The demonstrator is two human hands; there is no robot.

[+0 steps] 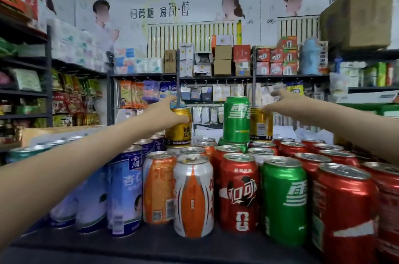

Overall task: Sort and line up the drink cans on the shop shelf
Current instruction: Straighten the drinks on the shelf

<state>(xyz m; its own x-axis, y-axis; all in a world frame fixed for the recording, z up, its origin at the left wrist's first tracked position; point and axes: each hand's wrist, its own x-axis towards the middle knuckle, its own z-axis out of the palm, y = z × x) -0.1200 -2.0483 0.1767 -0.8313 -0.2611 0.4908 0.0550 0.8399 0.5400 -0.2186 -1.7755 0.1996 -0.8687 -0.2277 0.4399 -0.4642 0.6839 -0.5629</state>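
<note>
Drink cans crowd the dark shelf [151, 244]. On top of the back rows stand a gold can [179, 132], a tall green can [236, 121] and a second gold can [261, 125]. My left hand [168, 110] wraps the left gold can near its top. My right hand [280, 101] touches the top of the right gold can with fingers spread; whether it grips is unclear. In front stand blue-white cans [126, 194], an orange can [158, 188], a silver-orange can [193, 196], a red cola can [238, 194], a green can [284, 201] and red cans [343, 209].
Behind the cans run dark shop racks with snack bags [71, 99], hanging packets [216, 93] and boxes [222, 60]. A large cardboard box [358, 15] sits at the upper right. More teal-topped cans [28, 151] stand at the far left.
</note>
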